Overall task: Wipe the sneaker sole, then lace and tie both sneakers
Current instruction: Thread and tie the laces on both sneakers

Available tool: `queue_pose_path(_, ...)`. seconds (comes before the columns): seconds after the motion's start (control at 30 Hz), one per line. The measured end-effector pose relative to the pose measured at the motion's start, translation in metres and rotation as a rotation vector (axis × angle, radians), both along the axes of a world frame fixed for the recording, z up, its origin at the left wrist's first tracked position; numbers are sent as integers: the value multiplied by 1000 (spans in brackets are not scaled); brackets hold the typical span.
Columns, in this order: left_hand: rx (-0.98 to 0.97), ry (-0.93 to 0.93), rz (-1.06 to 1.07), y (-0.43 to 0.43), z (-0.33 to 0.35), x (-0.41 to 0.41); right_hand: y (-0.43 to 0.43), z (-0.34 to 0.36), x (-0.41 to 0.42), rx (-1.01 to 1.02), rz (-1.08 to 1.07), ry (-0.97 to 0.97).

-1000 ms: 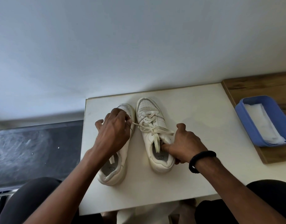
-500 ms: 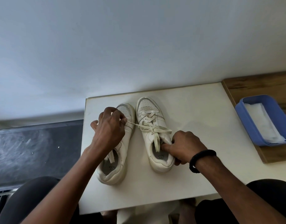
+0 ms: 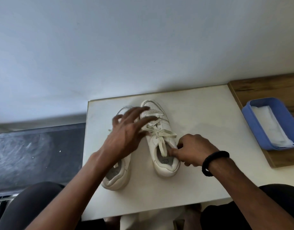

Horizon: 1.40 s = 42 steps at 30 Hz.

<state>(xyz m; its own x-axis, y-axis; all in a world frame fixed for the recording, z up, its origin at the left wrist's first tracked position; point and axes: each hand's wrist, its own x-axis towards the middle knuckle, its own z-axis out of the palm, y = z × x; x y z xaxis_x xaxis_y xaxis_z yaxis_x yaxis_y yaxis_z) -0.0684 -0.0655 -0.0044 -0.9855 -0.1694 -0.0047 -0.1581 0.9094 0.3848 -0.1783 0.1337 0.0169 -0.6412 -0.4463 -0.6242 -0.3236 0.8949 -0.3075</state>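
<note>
Two white sneakers stand side by side on the white table (image 3: 201, 117), toes pointing away from me. The right sneaker (image 3: 161, 146) has cream laces (image 3: 159, 132) crossed over its tongue, with loops and a loose end hanging into the opening. My right hand (image 3: 192, 149) rests at that sneaker's collar, fingers curled, pinching its edge beside the hanging lace end. My left hand (image 3: 126, 135) hovers blurred over the left sneaker (image 3: 117, 175), fingers spread and reaching toward the right sneaker's laces. It hides the left sneaker's front.
A blue tray (image 3: 290, 123) with white wipes (image 3: 272, 128) sits on a wooden board (image 3: 265, 87) at the right. A dark surface (image 3: 35, 155) lies left of the table. My knees (image 3: 35, 205) are below the table's near edge.
My left hand has let go of the lace it was pulling leftward and opened, swinging right toward the right sneaker. My right hand stays at the collar.
</note>
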Motion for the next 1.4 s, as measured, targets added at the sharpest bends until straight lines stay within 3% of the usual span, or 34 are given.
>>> queue_pose_path(0.1, 55, 3, -72, 9, -9, -2, 7, 6, -10, -75, 10, 193)
queue_pose_path(0.23, 114, 120, -19, 12, -16, -3, 1, 13, -5, -540, -28, 303)
queue_pose_path(0.3, 117, 147, -2, 17, -17, -5, -7, 8, 3, -622, 41, 306)
queue_pose_path(0.47, 33, 126, 59, 28, -12, -1, -19, -16, 18, -445, 236, 316)
queue_pose_path(0.63, -46, -4, 68, 32, 0, -1, -14, -16, 5, -511, 239, 339)
queue_pose_path(0.9, 113, -131, 46, 27, 12, -3, -8, -9, -11, -470, 314, 304)
queue_pose_path(1.07, 39, -171, 40, 20, 13, 0, -2, -4, -17, -447, 250, 315)
queue_pose_path(1.23, -45, -117, 29, 11, 11, 2, -1, -8, -24, -553, 33, 294)
queue_pose_path(1.4, -106, -170, 38, 5, 13, 5, 2, -15, -28, -442, 7, 232)
